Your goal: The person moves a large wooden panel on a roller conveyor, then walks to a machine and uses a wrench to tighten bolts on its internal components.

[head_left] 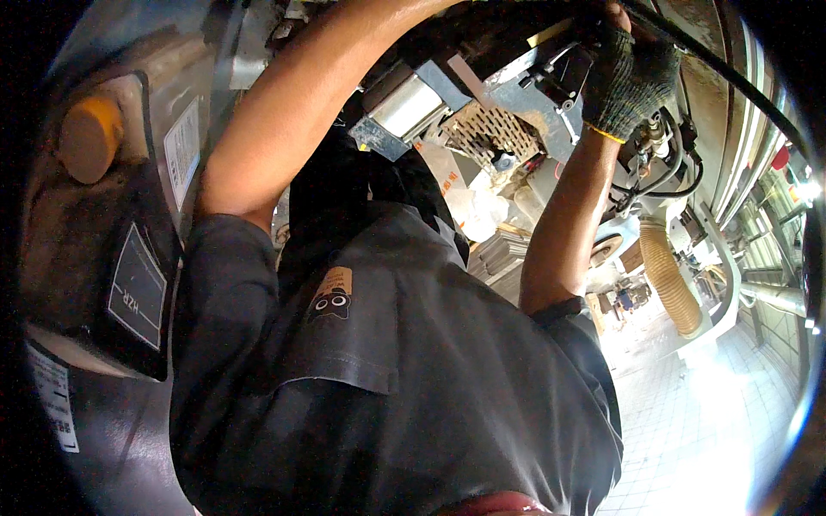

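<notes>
My right hand wears a dark knit glove with a yellow cuff edge, and one bare fingertip pokes out at the top. It is raised at the upper right, beside a black cable and over machine parts. Its other fingers are hidden or too dark to make out, so what it holds, if anything, does not show. Next to it is a black metal bracket with bolts. My bare left forearm reaches up and across to the top edge, and the left hand is outside the picture.
A machine housing with an orange round knob stands close at my left. A perforated tan plate and a silver motor-like block lie between my arms. A ribbed yellowish hose hangs at the right, above a tiled floor.
</notes>
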Demonstrator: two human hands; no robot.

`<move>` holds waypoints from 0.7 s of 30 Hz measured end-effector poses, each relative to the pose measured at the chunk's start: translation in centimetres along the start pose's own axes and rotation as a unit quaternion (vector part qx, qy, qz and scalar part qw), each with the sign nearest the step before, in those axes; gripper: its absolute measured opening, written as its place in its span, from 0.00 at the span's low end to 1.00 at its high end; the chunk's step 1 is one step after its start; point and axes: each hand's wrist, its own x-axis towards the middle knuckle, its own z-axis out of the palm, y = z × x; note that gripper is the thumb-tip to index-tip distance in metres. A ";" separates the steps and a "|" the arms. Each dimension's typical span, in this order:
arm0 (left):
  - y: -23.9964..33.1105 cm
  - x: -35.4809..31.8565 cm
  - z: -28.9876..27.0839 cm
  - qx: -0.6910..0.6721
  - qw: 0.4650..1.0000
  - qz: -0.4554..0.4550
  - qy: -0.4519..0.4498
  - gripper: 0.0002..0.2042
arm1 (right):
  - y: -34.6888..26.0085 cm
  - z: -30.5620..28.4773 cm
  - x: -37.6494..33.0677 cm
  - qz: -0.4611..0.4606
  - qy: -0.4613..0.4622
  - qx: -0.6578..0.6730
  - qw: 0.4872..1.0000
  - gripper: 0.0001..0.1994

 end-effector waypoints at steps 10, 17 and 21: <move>0.2 -1.1 0.0 -0.016 1.000 -0.023 0.003 0.09 | 0.5 -0.5 0.1 -0.036 -0.009 -0.001 0.999 0.09; 0.3 -1.6 0.2 -0.029 0.999 -0.034 0.003 0.09 | 1.6 0.0 0.2 0.007 0.007 0.067 0.998 0.10; 0.3 -2.0 0.4 -0.037 0.998 -0.041 0.005 0.09 | 2.7 0.0 0.4 0.024 -0.003 0.099 0.995 0.10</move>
